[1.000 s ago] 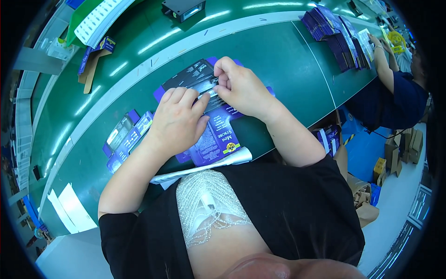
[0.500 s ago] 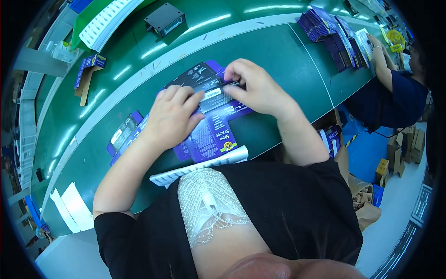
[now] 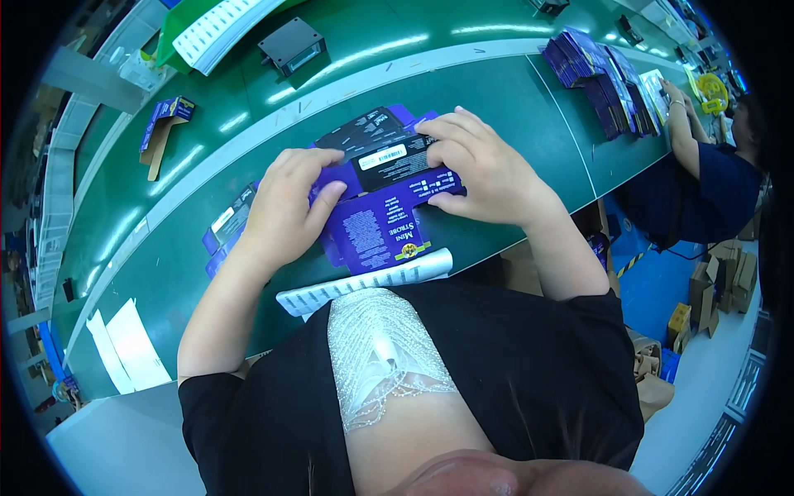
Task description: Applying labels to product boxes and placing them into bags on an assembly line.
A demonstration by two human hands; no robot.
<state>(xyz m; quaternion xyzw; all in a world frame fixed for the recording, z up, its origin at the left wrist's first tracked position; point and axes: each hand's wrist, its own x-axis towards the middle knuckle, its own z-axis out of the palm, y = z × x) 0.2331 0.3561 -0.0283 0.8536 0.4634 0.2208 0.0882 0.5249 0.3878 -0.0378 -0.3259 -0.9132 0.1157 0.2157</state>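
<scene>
A flat purple and black carton [image 3: 370, 236] lies opened out on the green table in front of me, a white barcode label on its black panel. My left hand [image 3: 289, 202] grips the carton's left side, with fingertips on its upper part and the thumb lower down. At the opposite end my right hand [image 3: 488, 169] holds the edge between curled fingers above and the thumb below. Both hands hide parts of the carton's ends. Partly behind my left forearm lies another purple and black carton [image 3: 222, 227].
A rolled printed sheet [image 3: 372, 277] lies at the table's near edge. Farther off are a black box-shaped device [image 3: 291, 45], a part-folded carton [image 3: 165, 124] and a green tray [image 3: 174, 51] with label sheets. Stacked cartons [image 3: 600, 83] stand at right, near another person [image 3: 695, 178].
My hands have moved apart, the right one opening from a pinch near the label to a wider hold on the end. More of the labelled black panel shows now.
</scene>
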